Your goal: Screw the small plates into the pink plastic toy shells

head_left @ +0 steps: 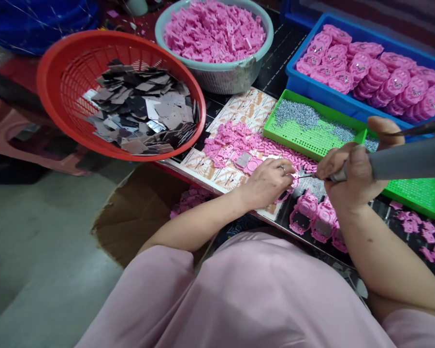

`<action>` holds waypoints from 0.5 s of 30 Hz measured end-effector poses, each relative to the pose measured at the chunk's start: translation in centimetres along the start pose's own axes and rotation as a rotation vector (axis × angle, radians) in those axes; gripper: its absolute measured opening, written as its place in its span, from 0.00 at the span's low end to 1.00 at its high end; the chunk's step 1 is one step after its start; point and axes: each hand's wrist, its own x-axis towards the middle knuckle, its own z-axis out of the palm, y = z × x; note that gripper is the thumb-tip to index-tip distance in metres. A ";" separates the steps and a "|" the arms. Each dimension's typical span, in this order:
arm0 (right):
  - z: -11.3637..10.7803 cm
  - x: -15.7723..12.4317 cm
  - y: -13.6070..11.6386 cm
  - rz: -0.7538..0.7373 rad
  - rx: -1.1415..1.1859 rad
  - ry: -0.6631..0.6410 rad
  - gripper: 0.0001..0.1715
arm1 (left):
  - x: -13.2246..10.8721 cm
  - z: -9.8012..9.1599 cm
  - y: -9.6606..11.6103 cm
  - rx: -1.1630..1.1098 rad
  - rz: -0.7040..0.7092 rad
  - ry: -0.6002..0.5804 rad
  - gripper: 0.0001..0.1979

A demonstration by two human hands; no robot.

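Note:
My right hand [355, 169] is wrapped round a grey electric screwdriver [409, 157], held nearly level with its bit pointing left. The bit's tip meets a pink plastic housing [295, 181] at the table's front edge. My left hand [268, 181], with a ring on one finger, is closed on that housing and hides most of it. Just right of it stand several pink housings with dark and grey plates [313, 217]. Left of my fingers lie more pink parts, one with a grey plate [242, 159]. Small pink pieces [286, 152] are heaped behind the hand.
A green tray [271, 126] holds small screws [297, 115]. Behind it, a blue crate [293, 72] contains stacked pink assemblies. A red basket [54, 111] of metal plates overhangs the table's left edge, beside a pale bowl [221, 79] of pink parts. Loose pink pieces [427, 229] lie at right.

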 end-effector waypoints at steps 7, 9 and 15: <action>0.0 0.0 1.5 -0.009 -0.012 -0.057 0.12 | 0.3 1.4 0.0 -0.165 0.003 -0.102 0.08; 0.0 0.0 1.9 0.009 -0.033 -0.087 0.11 | 0.2 1.5 0.2 -0.167 -0.041 -0.099 0.08; -0.1 0.4 0.2 -0.002 0.030 -0.118 0.21 | 0.2 1.5 0.4 -0.139 -0.060 -0.110 0.06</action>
